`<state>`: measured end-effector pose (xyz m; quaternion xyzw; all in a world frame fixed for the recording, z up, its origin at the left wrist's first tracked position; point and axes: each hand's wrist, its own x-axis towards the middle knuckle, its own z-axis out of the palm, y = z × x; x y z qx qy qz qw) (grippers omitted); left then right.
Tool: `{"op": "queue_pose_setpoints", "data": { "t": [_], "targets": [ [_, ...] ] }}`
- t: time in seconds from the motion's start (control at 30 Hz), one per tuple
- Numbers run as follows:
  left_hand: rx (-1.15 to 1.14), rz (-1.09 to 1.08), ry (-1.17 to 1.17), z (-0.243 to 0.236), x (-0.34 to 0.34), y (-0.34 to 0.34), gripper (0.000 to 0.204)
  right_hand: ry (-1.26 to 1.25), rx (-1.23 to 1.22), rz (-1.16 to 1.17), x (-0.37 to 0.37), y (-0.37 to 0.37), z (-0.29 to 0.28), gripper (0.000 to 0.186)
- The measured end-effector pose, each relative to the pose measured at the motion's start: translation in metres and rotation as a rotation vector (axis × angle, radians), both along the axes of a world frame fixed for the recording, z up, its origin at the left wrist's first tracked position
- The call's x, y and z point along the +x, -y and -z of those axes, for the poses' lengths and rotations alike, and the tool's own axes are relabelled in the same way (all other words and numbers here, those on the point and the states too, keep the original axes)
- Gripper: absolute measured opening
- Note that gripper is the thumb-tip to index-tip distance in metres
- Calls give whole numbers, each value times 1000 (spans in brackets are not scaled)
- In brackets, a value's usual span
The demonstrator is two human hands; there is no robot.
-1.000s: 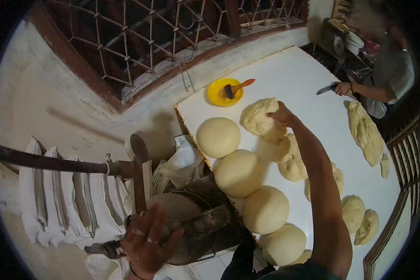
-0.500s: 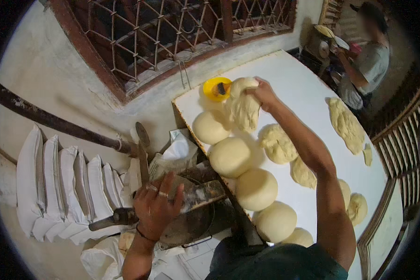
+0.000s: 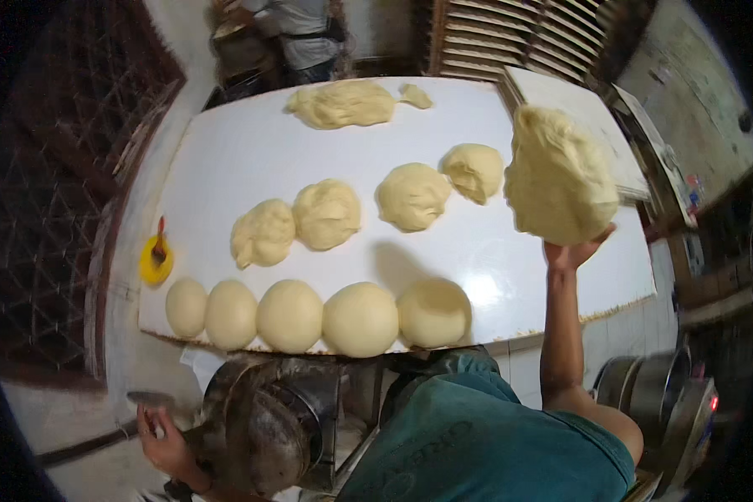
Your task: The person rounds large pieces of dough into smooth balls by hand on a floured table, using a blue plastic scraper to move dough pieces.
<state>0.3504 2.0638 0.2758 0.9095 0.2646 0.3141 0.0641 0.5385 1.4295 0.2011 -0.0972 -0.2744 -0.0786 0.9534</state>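
Note:
My right hand (image 3: 567, 249) is raised at the right side of the table, gripping a large lump of dough (image 3: 560, 176) from below. That lump is uneven and hides part of my fingers. At the lower left, my left hand (image 3: 169, 448) is off the table with its fingers apart, beside a dark machine (image 3: 268, 427) and just below a flat metal piece (image 3: 151, 399). Along the near edge of the table stand several smooth, round dough balls (image 3: 361, 320). Behind them lie rougher lumps of dough (image 3: 326, 214) (image 3: 412, 197).
A yellow bowl (image 3: 156, 261) with a brush sits at the white table's (image 3: 251, 138) left edge. A long dough slab (image 3: 341, 104) and a small scrap (image 3: 415, 96) lie at the far side. Another person (image 3: 309, 38) stands beyond. Pale boards (image 3: 577, 125) lean far right; metal pots (image 3: 644, 381) stand lower right.
My view has swung to the right. My right hand has carried dough from beside the yellow bowl across to the table's right side. My left hand stays by the machine.

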Motion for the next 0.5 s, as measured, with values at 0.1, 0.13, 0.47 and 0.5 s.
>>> {"op": "queue_pose_setpoints", "data": {
  "t": [0.1,0.13,0.47,0.5],
  "targets": [
    [-88,-194,-126,6,5,-1,43,-993,-77,574,-94,46,108,55],
    [-22,-227,-200,-7,3,16,43,-1263,-259,491,-120,30,101,50],
    [-740,1140,-185,103,132,360,37,-908,-1949,925,-202,91,136,52],
    [-802,1345,-432,113,138,420,40,-858,-2131,872,-193,107,134,58]
  ]
}}
